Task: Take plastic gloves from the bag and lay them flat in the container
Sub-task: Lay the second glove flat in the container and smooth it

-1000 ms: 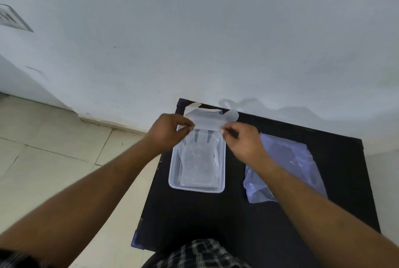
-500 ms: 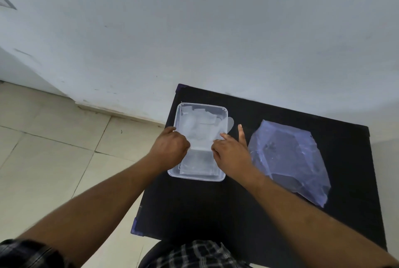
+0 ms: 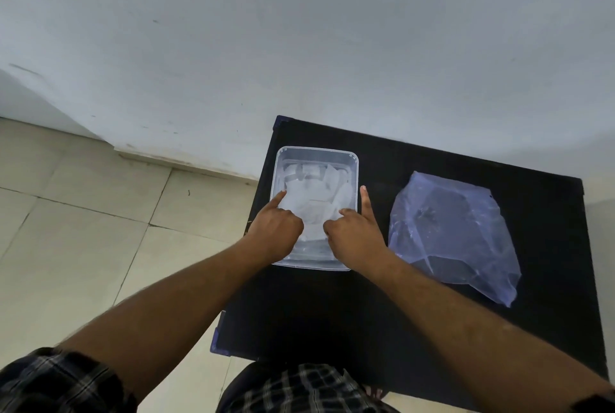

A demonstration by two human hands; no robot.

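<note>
A clear rectangular container (image 3: 316, 153) sits on the left part of a black table (image 3: 416, 313). Thin translucent plastic gloves (image 3: 312, 196) lie inside it. My left hand (image 3: 276, 233) rests over the container's near left side, its index finger pressing on the gloves. My right hand (image 3: 354, 234) is at the near right side, one finger on the gloves and another pointing along the right rim. Neither hand grips anything. A crumpled bluish plastic bag (image 3: 452, 233) lies to the right of the container.
A white wall rises just behind the table. Beige floor tiles (image 3: 83, 229) lie to the left, below the table's left edge. Checked clothing shows at the bottom of the view.
A second ago both hands held a glove stretched above the container. It now lies inside, and the fingers have spread forward over it.
</note>
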